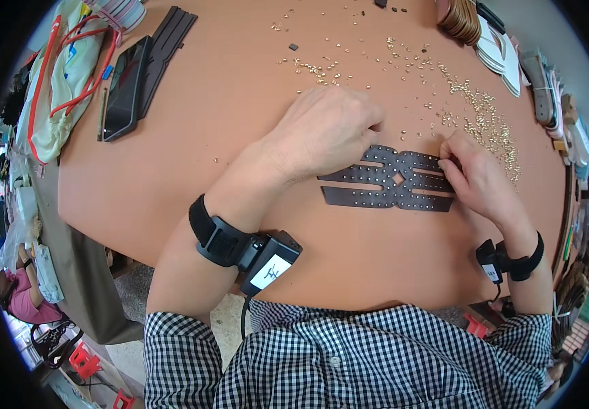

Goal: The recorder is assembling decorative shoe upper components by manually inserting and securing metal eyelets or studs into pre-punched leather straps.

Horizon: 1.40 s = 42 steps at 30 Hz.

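A dark brown slotted leather piece [395, 198] set with rows of small metal studs lies flat on the table, a diamond-shaped hole at its middle. My left hand [328, 129] is closed over its upper left side, fingers curled down; whatever is in the fingertips is hidden behind the hand. At the right end, thumb and forefinger of my right hand [475, 177] pinch the upper edge of the leather. Small gold studs [482, 116] are scattered beyond both hands, thickest at the far right. Each wrist wears a strapped black device.
At the far left lie a black phone [124, 88], dark leather strips [165, 54] and a pale bag with red cord [66, 82]. Bundled brown straps [459, 20] and white pieces [502, 58] sit at the far right edge. Another person in pink [28, 300] is at the left.
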Each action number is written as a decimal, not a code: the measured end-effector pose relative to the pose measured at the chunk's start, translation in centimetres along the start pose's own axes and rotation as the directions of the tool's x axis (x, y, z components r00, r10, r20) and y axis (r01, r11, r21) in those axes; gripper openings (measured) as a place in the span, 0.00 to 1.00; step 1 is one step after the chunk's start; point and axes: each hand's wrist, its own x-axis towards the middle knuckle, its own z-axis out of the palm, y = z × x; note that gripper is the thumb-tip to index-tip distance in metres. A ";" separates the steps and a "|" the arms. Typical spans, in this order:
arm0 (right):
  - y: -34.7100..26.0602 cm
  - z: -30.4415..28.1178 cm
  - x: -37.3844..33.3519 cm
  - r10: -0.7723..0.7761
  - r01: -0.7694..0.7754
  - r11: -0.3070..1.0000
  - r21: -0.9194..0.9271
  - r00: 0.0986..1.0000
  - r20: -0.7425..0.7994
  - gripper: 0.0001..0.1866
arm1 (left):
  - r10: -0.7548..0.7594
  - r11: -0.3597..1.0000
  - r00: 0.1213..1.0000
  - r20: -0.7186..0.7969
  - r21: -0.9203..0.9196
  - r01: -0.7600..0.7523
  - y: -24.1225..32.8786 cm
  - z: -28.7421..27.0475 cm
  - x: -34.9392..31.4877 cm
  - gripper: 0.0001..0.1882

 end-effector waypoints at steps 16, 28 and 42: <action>3.8 -0.2 2.6 -0.037 -0.005 0.983 0.186 0.974 0.225 0.06 | 0.046 0.998 0.999 0.009 -0.049 -0.046 0.4 -0.7 0.7 0.05; 9.1 -2.0 2.5 0.257 -0.191 0.956 0.222 0.911 -0.322 0.08 | 0.014 0.999 1.000 -0.010 -0.034 -0.014 0.9 -1.2 0.8 0.05; 12.4 -1.5 7.7 0.188 -0.172 0.982 0.078 0.866 -0.462 0.06 | 0.033 0.998 0.999 -0.037 -0.048 -0.035 0.5 -0.9 0.6 0.04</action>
